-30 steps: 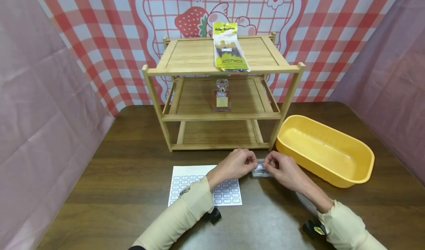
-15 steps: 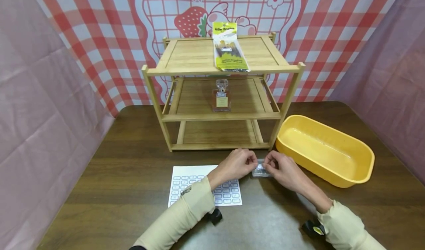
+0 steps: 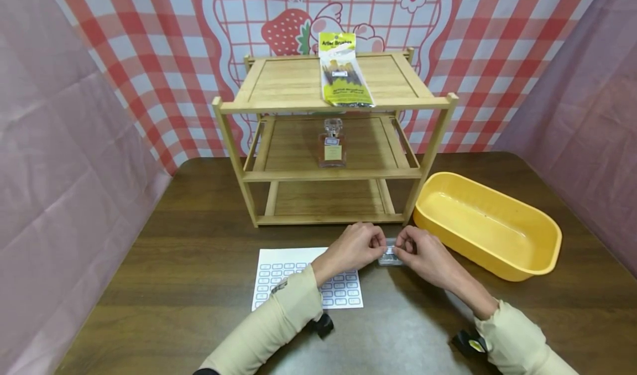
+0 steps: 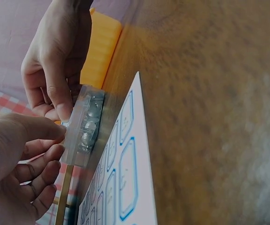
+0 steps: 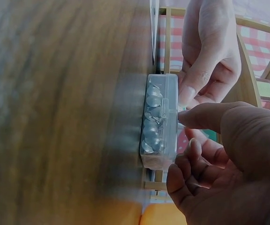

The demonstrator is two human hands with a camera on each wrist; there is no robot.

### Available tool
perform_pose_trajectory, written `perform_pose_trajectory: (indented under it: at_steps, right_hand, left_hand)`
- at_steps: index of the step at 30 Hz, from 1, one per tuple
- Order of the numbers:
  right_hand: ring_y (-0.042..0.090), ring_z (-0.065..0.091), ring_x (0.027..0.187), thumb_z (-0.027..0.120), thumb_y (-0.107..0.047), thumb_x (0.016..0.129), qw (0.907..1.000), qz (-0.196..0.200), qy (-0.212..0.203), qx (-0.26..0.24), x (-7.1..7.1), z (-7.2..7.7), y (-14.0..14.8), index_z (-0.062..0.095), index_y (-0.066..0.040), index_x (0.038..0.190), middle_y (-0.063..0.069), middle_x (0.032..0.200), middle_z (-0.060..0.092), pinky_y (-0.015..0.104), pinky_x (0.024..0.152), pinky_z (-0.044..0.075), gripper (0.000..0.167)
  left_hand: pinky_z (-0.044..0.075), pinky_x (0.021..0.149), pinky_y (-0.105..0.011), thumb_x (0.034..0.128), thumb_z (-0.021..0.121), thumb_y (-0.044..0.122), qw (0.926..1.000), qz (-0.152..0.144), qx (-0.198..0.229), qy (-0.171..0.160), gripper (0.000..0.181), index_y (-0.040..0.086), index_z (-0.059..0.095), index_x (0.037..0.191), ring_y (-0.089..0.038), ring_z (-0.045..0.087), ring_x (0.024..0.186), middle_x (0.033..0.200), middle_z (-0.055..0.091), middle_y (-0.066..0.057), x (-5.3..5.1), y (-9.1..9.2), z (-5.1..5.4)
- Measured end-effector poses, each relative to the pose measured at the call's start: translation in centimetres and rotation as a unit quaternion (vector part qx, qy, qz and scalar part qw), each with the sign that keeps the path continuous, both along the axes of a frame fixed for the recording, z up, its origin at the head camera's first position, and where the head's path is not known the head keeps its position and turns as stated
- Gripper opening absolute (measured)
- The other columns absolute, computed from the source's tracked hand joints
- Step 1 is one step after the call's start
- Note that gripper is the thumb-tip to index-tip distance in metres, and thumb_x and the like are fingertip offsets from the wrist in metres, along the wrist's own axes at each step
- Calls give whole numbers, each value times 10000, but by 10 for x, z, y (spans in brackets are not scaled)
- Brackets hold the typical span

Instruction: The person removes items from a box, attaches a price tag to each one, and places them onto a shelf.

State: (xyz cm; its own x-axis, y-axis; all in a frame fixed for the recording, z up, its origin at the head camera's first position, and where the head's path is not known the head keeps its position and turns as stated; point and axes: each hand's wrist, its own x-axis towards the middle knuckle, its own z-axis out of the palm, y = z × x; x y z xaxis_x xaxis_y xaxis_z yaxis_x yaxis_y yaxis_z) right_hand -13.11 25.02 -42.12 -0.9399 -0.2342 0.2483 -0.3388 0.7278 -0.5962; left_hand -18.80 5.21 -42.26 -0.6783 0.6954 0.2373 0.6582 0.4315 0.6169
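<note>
A small clear plastic box point(image 3: 390, 260) lies on the table in front of the rack. Shiny round pieces show through its side in the right wrist view point(image 5: 153, 122). Over its lid, my left hand point(image 3: 352, 248) and right hand point(image 3: 429, 254) meet from either side, thumb and forefinger of each pinching an end of a small white label point(image 3: 390, 250). The label is mostly hidden by the fingertips, and how firmly it touches the lid cannot be told. A white sheet of blue-framed labels point(image 3: 343, 295) lies partly under my left forearm.
A three-tier wooden rack point(image 3: 318, 219) stands behind the hands. On it are a pack of artist brushes point(image 3: 343, 76) on top and a perfume bottle point(image 3: 332, 151) on the middle shelf, each labelled. A yellow plastic basin point(image 3: 487, 225) sits at the right.
Both hands stay nearly still over the box. The label between the fingertips seems to have shifted slightly; everything else stays in place.
</note>
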Motion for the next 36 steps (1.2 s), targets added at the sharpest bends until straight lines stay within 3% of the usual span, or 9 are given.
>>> perform_pose_trajectory:
  at_steps: [11, 36]
  right_hand:
    - [100, 471, 634, 744, 14, 883, 10000, 9, -15, 63, -1, 2, 0, 615, -77, 882, -34, 720, 503, 250, 538, 399, 158]
    - [97, 475, 642, 745, 13, 881, 10000, 58, -44, 17, -2, 0, 3, 626, -72, 896, -33, 724, 510, 251, 543, 404, 147]
  left_hand:
    - [441, 635, -111, 916, 759, 95, 9998, 129, -92, 149, 52, 90, 727, 876, -3, 542, 688, 778, 644, 65, 1, 0, 1]
    - [436, 655, -132, 930, 748, 141, 9989, 291, -356, 123, 52, 102, 715, 921, -16, 529, 701, 766, 622, 95, 4, 0, 1]
